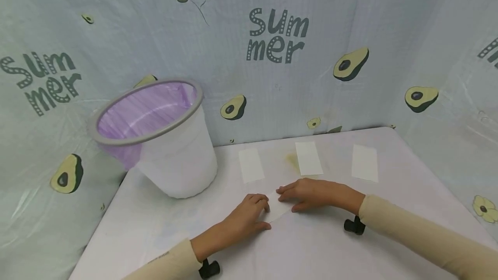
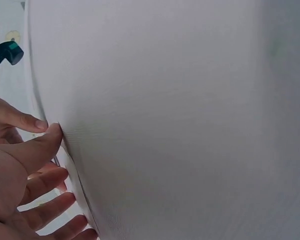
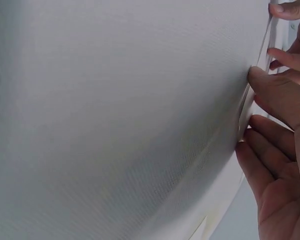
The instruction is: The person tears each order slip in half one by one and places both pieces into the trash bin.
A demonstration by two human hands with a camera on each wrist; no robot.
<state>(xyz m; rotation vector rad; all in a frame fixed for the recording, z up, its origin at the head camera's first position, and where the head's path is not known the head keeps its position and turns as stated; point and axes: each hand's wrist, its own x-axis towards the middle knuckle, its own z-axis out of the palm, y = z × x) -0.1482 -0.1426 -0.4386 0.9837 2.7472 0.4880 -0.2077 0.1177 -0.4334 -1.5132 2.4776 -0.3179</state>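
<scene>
- Paper point(image 1: 277, 209) lies on the table point(image 1: 311, 249), between the two hands and set askew, nearer the person than three similar slips.
- Left hand point(image 1: 247, 214) touches the paper's left end; its fingers are spread and loosely bent, the thumb well apart from them along the near side. No firm grip shows.
- Right hand point(image 1: 308, 193) reaches across the opposite end, fingers fairly straight and fanned, thumb held away. It rests on the paper and clasps nothing that can be seen.
- Handling, as a judgement: the paper looks very light and thin, bending easily and taking a crease or tear if pulled hard. Lying so flat, it may slide under a sideways push.
- Hold, likewise judged: opposite ends or corners suit best, with light fingertips; a thumb under an edge would lift it more cleanly than pinching the middle.
- Left slip point(image 1: 251, 166), middle slip point(image 1: 309, 159) and right slip point(image 1: 365, 163) stand apart in a row beyond the hands, the middle one beside a yellowish stain point(image 1: 292, 161).
- Bin point(image 1: 180, 165), white with a grey rim and purple liner point(image 1: 144, 116), stands on the table to the left.
</scene>
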